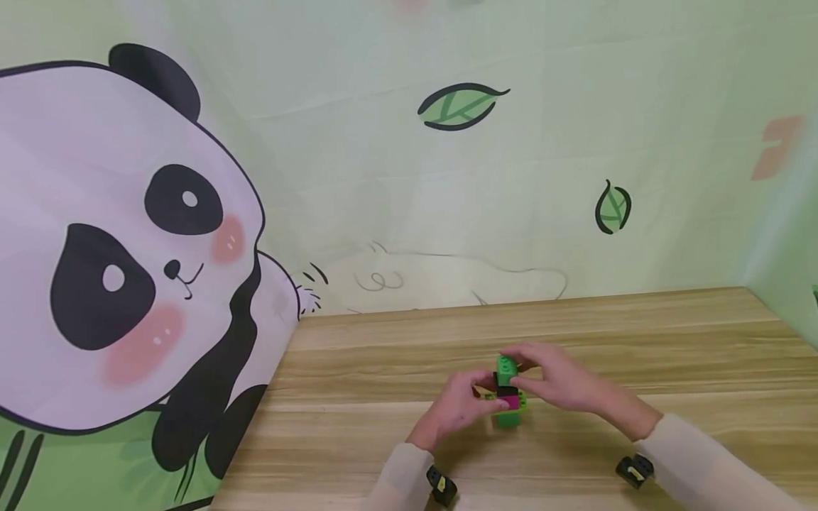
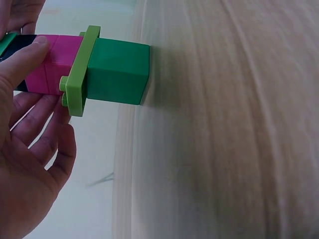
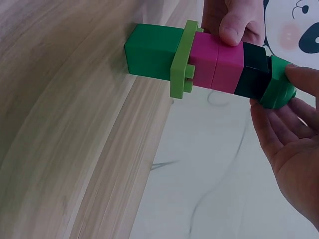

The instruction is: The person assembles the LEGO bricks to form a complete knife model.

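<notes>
A stack of toy building bricks stands upright on the table between the two hands. At its base is a dark green brick [image 2: 118, 72], with a wider lime green plate [image 2: 82, 72] above it. Two magenta bricks [image 3: 217, 62] come over that, then a black brick [image 3: 252, 71] and a rounded green brick [image 1: 507, 367] on top. My left hand [image 1: 458, 403] holds the stack at its magenta part, thumb on one side and fingers behind. With thumb and fingertips my right hand [image 1: 557, 377] pinches the green top brick. The stack's far side is partly hidden in the head view.
The wooden table [image 1: 358, 355] runs back to a pale green printed cloth [image 1: 358, 142]. A large panda print [image 1: 115, 163] fills the left side. A small black device [image 1: 441, 486] is by the left sleeve, and another black device [image 1: 635, 470] is by the right sleeve.
</notes>
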Demonstrator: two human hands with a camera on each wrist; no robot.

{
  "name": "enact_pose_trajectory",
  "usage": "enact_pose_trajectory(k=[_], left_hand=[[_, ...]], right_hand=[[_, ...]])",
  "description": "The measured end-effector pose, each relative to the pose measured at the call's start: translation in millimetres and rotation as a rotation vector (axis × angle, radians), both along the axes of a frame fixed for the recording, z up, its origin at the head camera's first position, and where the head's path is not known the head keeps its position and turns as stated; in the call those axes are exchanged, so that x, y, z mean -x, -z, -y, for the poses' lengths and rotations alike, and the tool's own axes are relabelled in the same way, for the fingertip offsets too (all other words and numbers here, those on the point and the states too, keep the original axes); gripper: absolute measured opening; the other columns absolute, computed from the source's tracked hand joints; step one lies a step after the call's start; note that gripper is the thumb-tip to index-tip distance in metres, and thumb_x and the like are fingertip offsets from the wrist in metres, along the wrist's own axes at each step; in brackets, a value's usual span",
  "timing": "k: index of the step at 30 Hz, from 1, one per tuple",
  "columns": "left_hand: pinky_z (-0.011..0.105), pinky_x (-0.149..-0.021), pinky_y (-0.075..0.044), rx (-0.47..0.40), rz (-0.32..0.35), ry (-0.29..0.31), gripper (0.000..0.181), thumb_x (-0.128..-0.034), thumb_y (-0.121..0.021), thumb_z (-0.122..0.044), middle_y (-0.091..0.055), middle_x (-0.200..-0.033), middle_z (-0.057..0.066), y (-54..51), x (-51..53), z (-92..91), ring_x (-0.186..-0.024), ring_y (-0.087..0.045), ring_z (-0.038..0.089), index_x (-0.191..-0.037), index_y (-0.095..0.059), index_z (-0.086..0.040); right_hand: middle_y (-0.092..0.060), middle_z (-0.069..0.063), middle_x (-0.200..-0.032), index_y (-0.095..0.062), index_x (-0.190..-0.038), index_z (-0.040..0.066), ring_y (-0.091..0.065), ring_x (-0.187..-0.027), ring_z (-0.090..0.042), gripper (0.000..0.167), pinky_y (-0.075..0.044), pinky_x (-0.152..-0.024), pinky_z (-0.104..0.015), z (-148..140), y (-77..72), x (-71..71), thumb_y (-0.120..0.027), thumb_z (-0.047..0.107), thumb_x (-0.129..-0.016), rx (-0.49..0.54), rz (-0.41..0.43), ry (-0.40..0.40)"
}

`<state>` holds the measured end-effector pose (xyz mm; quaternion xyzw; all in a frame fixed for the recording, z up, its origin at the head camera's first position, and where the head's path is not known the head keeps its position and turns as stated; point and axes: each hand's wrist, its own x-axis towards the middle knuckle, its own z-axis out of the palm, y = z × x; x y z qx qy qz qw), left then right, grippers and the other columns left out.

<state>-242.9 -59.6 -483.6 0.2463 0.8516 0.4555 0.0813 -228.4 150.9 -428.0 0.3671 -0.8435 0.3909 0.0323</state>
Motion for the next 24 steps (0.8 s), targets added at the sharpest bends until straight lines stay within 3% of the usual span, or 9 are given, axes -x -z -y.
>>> enact_pose_trajectory(k=[6, 16, 24], left_hand=[[0.024, -0.078, -0.045, -0.005, 0.019, -0.001, 0.027, -0.0807, -0.075, -0.031, -0.065, -0.096, -0.018, 1.4, 0.4, -0.5, -0.093, -0.058, 0.004, -0.106, -0.068, -0.024], [0.024, -0.078, -0.045, 0.002, 0.006, 0.024, 0.026, -0.0808, -0.075, -0.028, -0.065, -0.096, -0.017, 1.2, 1.5, 1.0, -0.092, -0.058, 0.003, -0.105, -0.068, -0.022], [0.023, -0.076, -0.046, -0.009, -0.002, 0.038, 0.026, -0.0814, -0.075, -0.027, -0.066, -0.097, -0.017, 2.4, 2.1, 0.6, -0.091, -0.057, 0.002, -0.106, -0.069, -0.022]], right_hand=[[-0.064, -0.001, -0.106, -0.057, -0.117, 0.004, -0.062, -0.096, -0.017, 0.033, -0.05, -0.085, -0.04, 2.9, 0.4, 0.2, -0.069, 0.01, -0.086, 0.008, 0.047, 0.037], [-0.066, -0.001, -0.1, -0.058, -0.113, 0.004, -0.064, -0.091, -0.017, 0.037, -0.051, -0.081, -0.041, 5.2, 5.6, -1.0, -0.075, 0.005, -0.08, 0.018, -0.021, 0.039], [-0.065, 0.0, -0.101, -0.059, -0.111, 0.008, -0.064, -0.091, -0.016, 0.037, -0.052, -0.079, -0.04, 5.4, 4.9, -0.8, -0.075, 0.002, -0.079, 0.015, -0.024, 0.025]])
